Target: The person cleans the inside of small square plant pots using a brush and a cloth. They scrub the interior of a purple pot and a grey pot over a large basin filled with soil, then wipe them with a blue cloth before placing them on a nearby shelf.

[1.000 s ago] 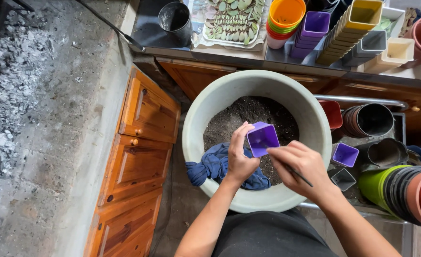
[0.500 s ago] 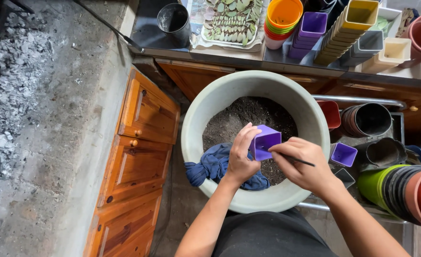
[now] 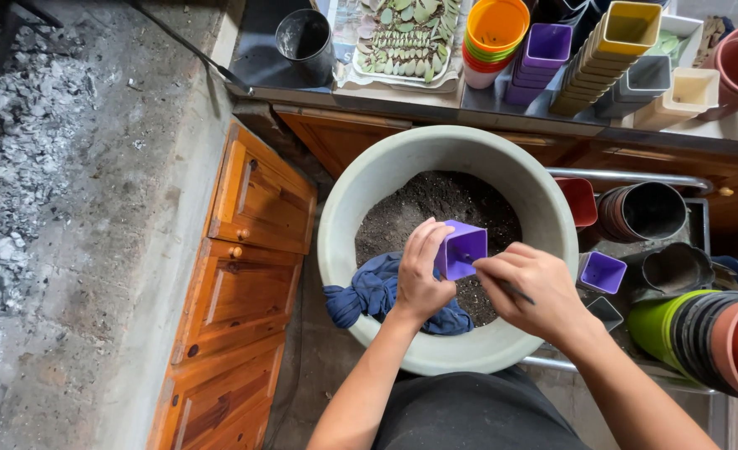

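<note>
My left hand [image 3: 421, 272] grips a small square purple pot [image 3: 462, 248], tilted on its side over a large pale green tub [image 3: 361, 197] of dark soil [image 3: 423, 200]. With my right hand [image 3: 529, 285] I hold a thin dark stick-like tool [image 3: 512, 289]; its tip goes into the pot's mouth. A blue cloth [image 3: 369, 292] lies draped over the tub's near rim, under my left wrist.
Stacks of coloured pots, orange [image 3: 492, 29], purple [image 3: 537, 58] and yellow [image 3: 607, 46], stand on the counter beside a tray of succulent leaves [image 3: 406, 37] and a dark metal cup [image 3: 304, 40]. More pots [image 3: 686, 321] fill a rack at right. Wooden cabinet doors [image 3: 248, 242] lie left.
The purple pot has tipped further onto its side. My right hand has come closer, and the tool's tip has gone into the pot's mouth.
</note>
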